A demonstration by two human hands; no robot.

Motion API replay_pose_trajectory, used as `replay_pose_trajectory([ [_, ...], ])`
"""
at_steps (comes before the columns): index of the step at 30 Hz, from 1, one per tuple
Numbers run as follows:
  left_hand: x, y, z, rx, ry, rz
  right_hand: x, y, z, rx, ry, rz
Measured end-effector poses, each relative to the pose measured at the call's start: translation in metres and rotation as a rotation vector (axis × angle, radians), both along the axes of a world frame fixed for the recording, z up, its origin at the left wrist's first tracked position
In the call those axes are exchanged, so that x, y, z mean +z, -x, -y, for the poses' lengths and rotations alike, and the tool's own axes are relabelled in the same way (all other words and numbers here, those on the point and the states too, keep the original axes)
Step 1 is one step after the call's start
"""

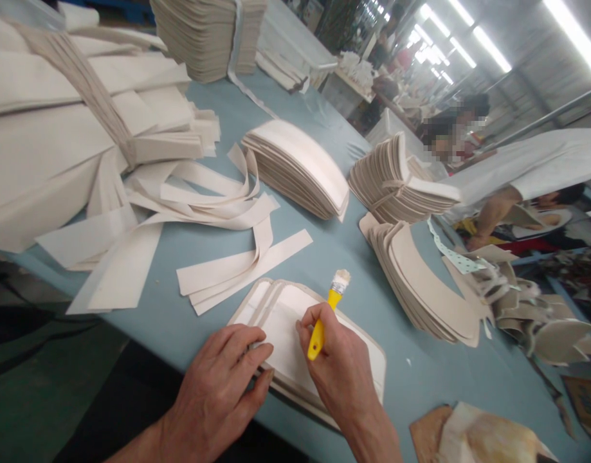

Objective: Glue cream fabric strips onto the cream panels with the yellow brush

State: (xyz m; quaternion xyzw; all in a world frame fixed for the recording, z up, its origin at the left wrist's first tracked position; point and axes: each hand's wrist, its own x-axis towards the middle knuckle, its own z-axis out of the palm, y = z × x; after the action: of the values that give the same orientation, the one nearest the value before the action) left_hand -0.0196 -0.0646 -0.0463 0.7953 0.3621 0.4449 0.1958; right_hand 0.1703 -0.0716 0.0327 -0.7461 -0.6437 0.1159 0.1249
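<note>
In my right hand (341, 360) is a small brush with a yellow handle (317, 337); its pale bristles point up and away from me. The fingers close round the handle, above a stack of cream panels (288, 334) with rounded corners. Narrow beige strips (266, 301) run across the left end of the top panel. My left hand (232, 379) rests on the near left edge of this stack, fingers spread and slightly bent, thumb by the edge. Part of the panels is hidden under both hands.
Loose cream strips (227, 270) and a big tied bundle (44, 128) lie to the left. Behind stand curved piece stacks (295, 170), (420, 283) is another curved stack. A crumpled bag (488, 437) sits at lower right. A co-worker's arm (498, 209) reaches in from the right.
</note>
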Motion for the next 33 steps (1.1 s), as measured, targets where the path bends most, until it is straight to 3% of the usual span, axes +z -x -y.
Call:
replay_pose_trajectory([
  [10, 0.004, 0.000, -0.003, 0.009, -0.019, -0.025, -0.003, -0.004, -0.002, -0.027, 0.081, -0.072],
  [33, 0.004, 0.000, -0.004, 0.017, -0.025, -0.044, 0.005, 0.008, -0.009, -0.097, 0.075, -0.258],
])
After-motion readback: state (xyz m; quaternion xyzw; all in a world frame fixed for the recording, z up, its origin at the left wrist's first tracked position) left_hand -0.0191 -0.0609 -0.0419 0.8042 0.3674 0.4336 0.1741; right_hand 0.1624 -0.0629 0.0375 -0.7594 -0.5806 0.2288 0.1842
